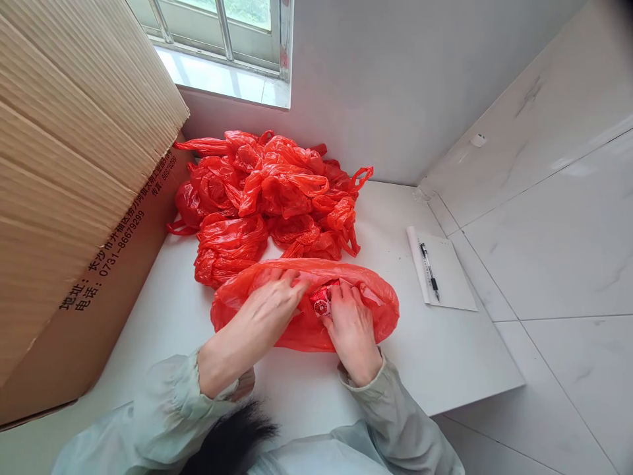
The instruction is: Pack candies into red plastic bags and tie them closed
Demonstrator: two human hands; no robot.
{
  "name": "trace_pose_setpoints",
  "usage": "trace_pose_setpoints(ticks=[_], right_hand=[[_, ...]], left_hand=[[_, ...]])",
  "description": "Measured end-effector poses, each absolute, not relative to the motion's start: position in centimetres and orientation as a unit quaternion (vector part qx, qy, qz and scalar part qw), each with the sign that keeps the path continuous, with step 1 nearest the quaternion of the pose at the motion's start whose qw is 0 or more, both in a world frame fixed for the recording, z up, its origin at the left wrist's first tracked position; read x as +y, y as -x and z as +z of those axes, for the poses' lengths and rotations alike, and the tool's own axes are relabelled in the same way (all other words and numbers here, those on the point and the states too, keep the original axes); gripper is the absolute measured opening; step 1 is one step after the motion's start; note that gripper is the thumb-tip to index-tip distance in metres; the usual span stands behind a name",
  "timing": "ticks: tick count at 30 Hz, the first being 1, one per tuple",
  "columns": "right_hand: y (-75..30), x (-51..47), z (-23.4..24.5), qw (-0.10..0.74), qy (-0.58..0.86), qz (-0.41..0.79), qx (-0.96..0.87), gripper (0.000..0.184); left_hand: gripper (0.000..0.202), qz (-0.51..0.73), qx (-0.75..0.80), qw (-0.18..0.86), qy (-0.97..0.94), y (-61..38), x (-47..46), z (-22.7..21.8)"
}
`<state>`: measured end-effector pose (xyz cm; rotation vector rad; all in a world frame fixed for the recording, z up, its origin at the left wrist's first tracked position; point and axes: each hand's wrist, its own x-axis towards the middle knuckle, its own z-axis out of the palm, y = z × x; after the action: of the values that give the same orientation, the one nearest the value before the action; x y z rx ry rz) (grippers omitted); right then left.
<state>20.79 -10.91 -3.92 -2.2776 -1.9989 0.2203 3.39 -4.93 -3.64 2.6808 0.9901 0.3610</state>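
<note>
A red plastic bag (380,310) lies open on the white table (445,356) in front of me. My left hand (270,307) presses on the bag's left part, fingers gripping the film. My right hand (352,330) rests on the bag's middle, fingers touching a small red packet (322,302) with a round label that shows between both hands. Behind the bag lies a pile of several filled, tied red plastic bags (267,191).
A large cardboard box (74,198) with printed characters stands at the left on the table. A notepad (445,270) with a pen (429,270) on it lies at the right. A window (222,33) is behind; tiled floor (568,297) at right.
</note>
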Motion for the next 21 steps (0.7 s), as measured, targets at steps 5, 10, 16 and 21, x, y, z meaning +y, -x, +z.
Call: trace_pose_setpoints(ticks=[5,10,16,21], right_hand=[[-20.5,-10.7,-3.7,0.033,0.753,0.102,-0.649,0.023],[-20.0,-10.9,-4.1,0.057,0.762,0.111,-0.636,0.025],[-19.9,-11.0,-4.2,0.053,0.75,0.113,-0.65,0.026],[-20.4,-11.3,-5.5,0.114,0.746,0.12,-0.645,0.019]], left_hand=[[0.03,0.088,0.284,0.168,-0.94,-4.3,-4.8,-3.6],[0.019,0.02,0.289,0.178,-0.94,-4.5,-4.3,-3.6],[0.032,-0.028,0.286,0.175,-0.942,-3.6,-4.3,-2.9],[0.025,-0.038,0.327,0.209,-0.921,-3.2,-4.5,-2.6]])
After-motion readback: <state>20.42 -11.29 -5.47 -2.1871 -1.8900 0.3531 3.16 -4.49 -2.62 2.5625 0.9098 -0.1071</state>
